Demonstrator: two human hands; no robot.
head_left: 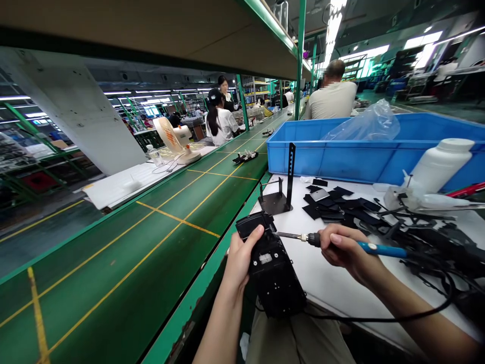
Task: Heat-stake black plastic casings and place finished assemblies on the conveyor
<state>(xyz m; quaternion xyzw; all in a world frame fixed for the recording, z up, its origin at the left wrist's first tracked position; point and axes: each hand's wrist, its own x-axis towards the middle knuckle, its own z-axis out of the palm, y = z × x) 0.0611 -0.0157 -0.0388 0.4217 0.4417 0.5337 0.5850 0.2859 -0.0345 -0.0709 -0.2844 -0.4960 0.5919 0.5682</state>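
My left hand (242,255) is closed around the side of a black plastic housing (275,278), its thumb across the upper part. The housing is tilted above my lap and shows small screws and a pale rectangular patch. In my right hand (346,247) is a soldering iron (381,249) with a blue handle, my fingers wrapped round its grip. Its metal tip points left and reaches the upper right edge of the housing; whether it touches cannot be made out. A black cable trails from the handle and loops below my right forearm.
A green conveyor belt (151,242) with yellow lines runs along the left, carrying black parts (245,156). On the white table stand a black metal stand (278,202), scattered black pieces (341,205), a blue bin (326,156) and a white bottle (443,164). Other people sit farther back.
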